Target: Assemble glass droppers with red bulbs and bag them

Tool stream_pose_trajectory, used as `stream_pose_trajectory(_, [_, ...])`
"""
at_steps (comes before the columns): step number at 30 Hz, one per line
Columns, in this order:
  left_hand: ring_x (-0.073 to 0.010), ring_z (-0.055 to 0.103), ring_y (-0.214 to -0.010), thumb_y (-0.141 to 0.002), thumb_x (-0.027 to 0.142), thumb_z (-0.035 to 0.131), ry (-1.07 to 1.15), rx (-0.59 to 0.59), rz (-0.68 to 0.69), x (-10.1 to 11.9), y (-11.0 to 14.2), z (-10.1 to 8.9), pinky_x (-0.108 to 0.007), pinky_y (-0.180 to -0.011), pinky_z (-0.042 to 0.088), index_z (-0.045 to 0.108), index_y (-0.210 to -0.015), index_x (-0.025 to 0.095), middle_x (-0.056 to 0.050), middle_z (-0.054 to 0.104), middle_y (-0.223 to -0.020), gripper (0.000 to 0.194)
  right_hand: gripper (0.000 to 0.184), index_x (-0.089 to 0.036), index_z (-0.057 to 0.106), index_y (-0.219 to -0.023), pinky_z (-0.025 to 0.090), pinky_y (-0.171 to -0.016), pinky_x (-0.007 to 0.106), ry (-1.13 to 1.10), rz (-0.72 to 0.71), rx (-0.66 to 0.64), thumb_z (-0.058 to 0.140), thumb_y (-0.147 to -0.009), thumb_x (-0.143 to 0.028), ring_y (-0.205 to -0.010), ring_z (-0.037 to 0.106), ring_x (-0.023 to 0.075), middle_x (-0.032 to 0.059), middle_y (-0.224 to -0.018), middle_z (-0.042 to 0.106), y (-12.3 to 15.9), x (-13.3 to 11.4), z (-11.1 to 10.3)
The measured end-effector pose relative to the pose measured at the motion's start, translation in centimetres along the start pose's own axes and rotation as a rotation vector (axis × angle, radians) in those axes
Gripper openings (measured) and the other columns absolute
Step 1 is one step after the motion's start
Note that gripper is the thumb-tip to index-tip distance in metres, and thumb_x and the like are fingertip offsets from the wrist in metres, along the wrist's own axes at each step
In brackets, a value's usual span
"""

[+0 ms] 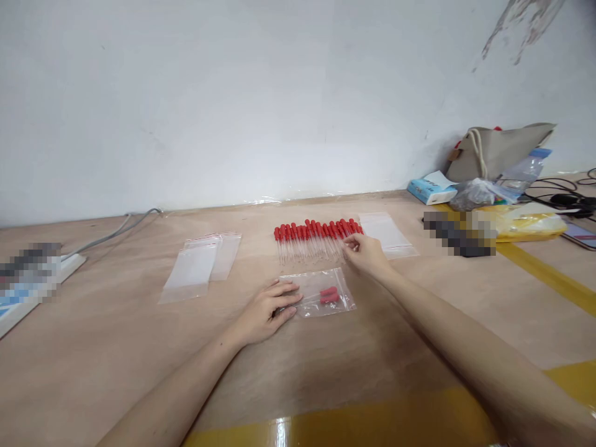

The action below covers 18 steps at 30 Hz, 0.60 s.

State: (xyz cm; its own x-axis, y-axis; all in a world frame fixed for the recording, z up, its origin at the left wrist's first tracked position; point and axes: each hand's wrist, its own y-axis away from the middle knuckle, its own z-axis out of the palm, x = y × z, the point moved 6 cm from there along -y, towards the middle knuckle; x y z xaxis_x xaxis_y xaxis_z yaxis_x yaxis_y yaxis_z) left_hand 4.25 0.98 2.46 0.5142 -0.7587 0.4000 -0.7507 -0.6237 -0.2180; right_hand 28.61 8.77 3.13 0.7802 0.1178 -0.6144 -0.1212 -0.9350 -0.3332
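Note:
A clear zip bag (311,310) lies on the table in front of me, with two red-bulbed droppers (329,295) inside. My left hand (274,307) rests over the bag's left end, its fingers stretched out and holding nothing. Behind the bag, a row of loose droppers (305,231) lies side by side, red bulbs toward the wall and thin clear tubes toward me. At the row's right end, my right hand (365,251) has thumb and forefinger pinched on the tube of a dropper; the fingers partly hide it.
Flat zip bags (193,267) lie at left, and another stack (388,233) sits behind my right hand. A grey cable (116,231) and a white-edged board (41,301) are far left. At right are a tissue pack (431,189), a yellow package (526,226) and a grey cloth bag (505,152).

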Motion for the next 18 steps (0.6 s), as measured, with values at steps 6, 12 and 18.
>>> stream_pose_trajectory(6, [-0.0194, 0.043, -0.117, -0.086, 0.028, 0.044, -0.006, 0.017, 0.007, -0.2, 0.1, 0.1, -0.045, -0.103, 0.027, 0.052, -0.118, 0.026, -0.005, 0.05, -0.125, 0.033, 0.018, -0.012, 0.058, -0.086, 0.04, -0.073, 0.032, 0.241, 0.14, -0.001, 0.049, -0.07, -0.012, -0.084, 0.057, 0.0243, 0.013, -0.082, 0.062, -3.5, -1.4, 1.8])
stream_pose_trajectory(12, [-0.0199, 0.044, -0.116, -0.086, 0.028, 0.044, -0.017, 0.024, 0.011, -0.4, 0.0, 0.2, -0.045, -0.102, 0.027, 0.053, -0.117, 0.027, -0.004, 0.05, -0.124, 0.032, 0.026, -0.009, 0.053, -0.092, 0.04, -0.073, 0.033, 0.186, 0.227, -0.006, 0.05, -0.066, -0.008, -0.087, 0.056, 0.0268, 0.0181, -0.087, 0.06, -4.1, -2.0, 2.9])
stream_pose_trajectory(18, [-0.0198, 0.043, -0.116, -0.085, 0.028, 0.045, -0.018, 0.028, 0.001, 0.1, 0.1, -0.1, -0.044, -0.103, 0.027, 0.049, -0.12, 0.025, -0.005, 0.051, -0.123, 0.035, 0.047, -0.007, 0.035, -0.115, 0.043, -0.066, 0.029, -0.021, 0.166, -0.016, 0.045, -0.069, -0.008, -0.073, 0.057, 0.0194, 0.0111, -0.082, 0.058, -2.4, -2.1, 0.9])
